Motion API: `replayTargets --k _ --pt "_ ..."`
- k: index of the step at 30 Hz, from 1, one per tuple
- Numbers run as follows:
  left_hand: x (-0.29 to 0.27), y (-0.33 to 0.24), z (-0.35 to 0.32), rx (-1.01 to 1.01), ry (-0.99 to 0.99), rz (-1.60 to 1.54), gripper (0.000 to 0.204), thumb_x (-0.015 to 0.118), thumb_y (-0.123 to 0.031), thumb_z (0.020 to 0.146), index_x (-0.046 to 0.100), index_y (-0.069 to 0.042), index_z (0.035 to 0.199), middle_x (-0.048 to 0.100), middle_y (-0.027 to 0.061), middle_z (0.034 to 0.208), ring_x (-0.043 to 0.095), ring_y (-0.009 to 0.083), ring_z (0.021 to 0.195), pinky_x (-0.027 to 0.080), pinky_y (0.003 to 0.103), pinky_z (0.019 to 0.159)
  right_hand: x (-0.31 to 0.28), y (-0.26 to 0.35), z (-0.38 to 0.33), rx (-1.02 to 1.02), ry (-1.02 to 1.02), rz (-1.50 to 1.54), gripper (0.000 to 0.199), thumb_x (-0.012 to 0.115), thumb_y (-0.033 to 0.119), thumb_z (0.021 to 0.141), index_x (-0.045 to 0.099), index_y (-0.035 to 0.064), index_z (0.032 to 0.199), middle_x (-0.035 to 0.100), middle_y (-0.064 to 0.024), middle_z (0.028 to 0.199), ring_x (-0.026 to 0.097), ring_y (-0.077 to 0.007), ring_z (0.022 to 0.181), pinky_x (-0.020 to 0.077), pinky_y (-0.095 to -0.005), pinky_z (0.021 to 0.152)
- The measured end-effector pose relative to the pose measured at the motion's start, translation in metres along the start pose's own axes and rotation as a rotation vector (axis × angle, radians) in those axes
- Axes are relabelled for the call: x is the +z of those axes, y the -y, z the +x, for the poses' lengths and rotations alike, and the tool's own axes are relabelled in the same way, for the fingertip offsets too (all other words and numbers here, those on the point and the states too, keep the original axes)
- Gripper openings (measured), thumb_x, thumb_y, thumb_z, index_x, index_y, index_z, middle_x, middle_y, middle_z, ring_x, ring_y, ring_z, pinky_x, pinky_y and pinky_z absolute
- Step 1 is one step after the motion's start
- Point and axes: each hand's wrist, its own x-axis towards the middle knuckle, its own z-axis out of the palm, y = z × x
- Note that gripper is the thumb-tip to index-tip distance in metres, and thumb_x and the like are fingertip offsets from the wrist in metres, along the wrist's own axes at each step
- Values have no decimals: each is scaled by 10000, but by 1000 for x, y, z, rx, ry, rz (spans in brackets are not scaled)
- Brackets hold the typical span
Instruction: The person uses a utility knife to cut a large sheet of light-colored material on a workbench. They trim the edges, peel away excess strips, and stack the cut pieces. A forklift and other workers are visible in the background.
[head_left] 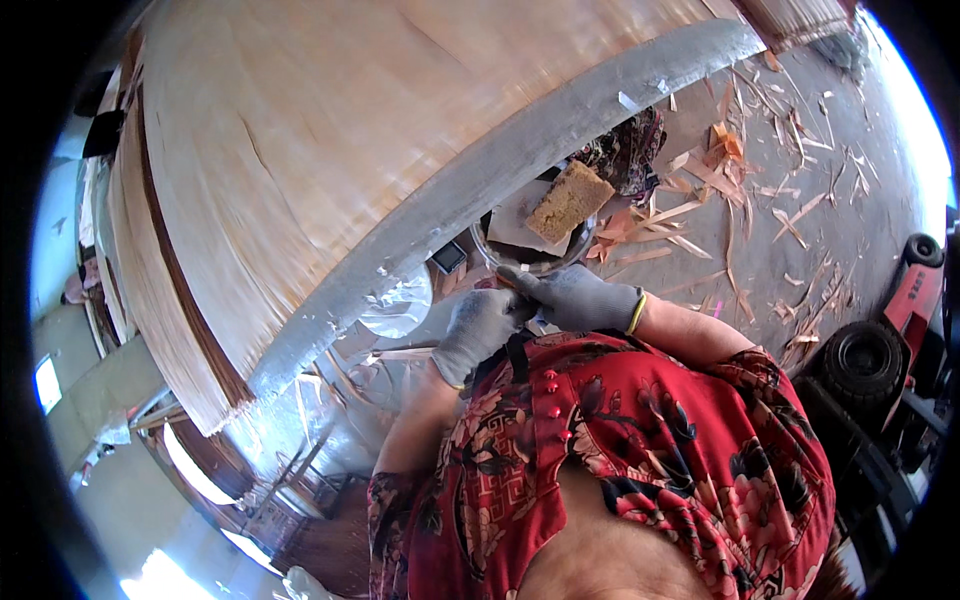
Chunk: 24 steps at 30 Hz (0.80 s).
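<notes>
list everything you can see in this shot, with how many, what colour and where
veneer sheets: a stack, pale tan, upper left on the table
table edge: one, grey metal, running diagonally across the middle
bowl: one, clear, beside the table edge, above the hands
sponge block: one, yellow-brown, in the bowl
wood scraps: many, orange-tan, scattered on the floor at right
forklift: one, red with black tyres, right edge
left hand: one, grey glove, centre, touching the other
right hand: one, grey glove, by the bowl rim
</notes>
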Motion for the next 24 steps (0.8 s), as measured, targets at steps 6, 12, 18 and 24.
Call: replayTargets --k 6,12,18,24 --pt "16 -7 18 -252 23 -180 158 569 -174 806 628 -30 782 608 107 629 609 171 572 451 295 537 -46 -13 -1 7 199 402 603 529 61 767 312 92 1328 598 -110 1043 598 -227 830 458 -339 724" --pt "45 34 42 -550 -444 -685 183 547 -87 823 571 6 667 553 56 548 507 83 424 393 233 406 -160 -40 -33 292 -309 -403 395 566 265 771 523 73 1114 607 -134 857 605 -297 706 472 -394 594" --pt "77 78 72 -692 -720 -922 119 535 -68 829 549 15 745 521 48 563 476 119 361 375 234 341 -106 -13 -25 21 -14 -948 423 553 264 715 550 160 1125 513 -53 1112 473 -233 950 361 -389 820" --pt "77 86 84 -682 -674 -593 131 545 -89 800 543 21 730 519 50 538 497 132 369 384 250 340 -62 -80 18 -123 -136 -976 331 475 194 754 592 140 1059 526 -53 1081 437 -255 1064 262 -435 988"
